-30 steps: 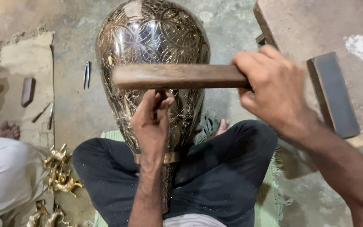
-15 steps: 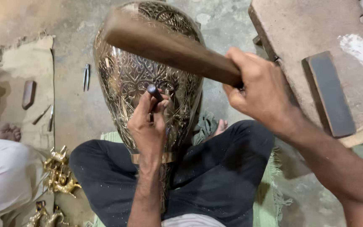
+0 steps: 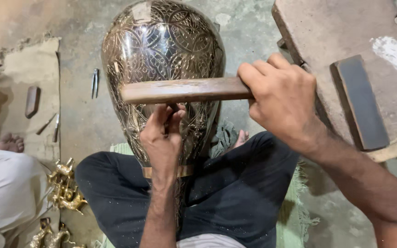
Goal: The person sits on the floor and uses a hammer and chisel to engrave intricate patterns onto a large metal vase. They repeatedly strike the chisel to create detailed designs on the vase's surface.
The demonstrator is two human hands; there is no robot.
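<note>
Concrete floor: one engraved vase (image 3: pixel 161 59), one mallet (image 3: pixel 184 90), two hands.

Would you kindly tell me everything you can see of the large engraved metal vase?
The vase is a big bulbous vessel of dark, shiny metal, covered in fine engraved floral and lattice patterns. It narrows towards a brass-coloured band near the lap and lies tilted between the seated person's legs. The left hand presses a small tool against its surface; the right hand holds a wooden mallet level just above that tool.
</note>
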